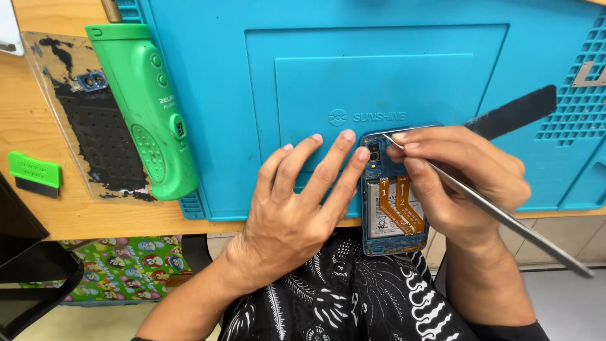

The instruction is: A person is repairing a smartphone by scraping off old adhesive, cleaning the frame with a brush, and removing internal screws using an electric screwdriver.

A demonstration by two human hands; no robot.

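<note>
At far left on the wooden tabletop (38,132) lie a small green scraper (35,172), a clear back cover (95,120) and a green handheld tool (148,107). Left hand (297,202) rests flat, fingers spread, on the blue mat (379,76), steadying the opened phone (392,196) at the mat's near edge. Right hand (461,177), its grip closed on thin metal tweezers (505,218), covers the phone's right side.
</note>
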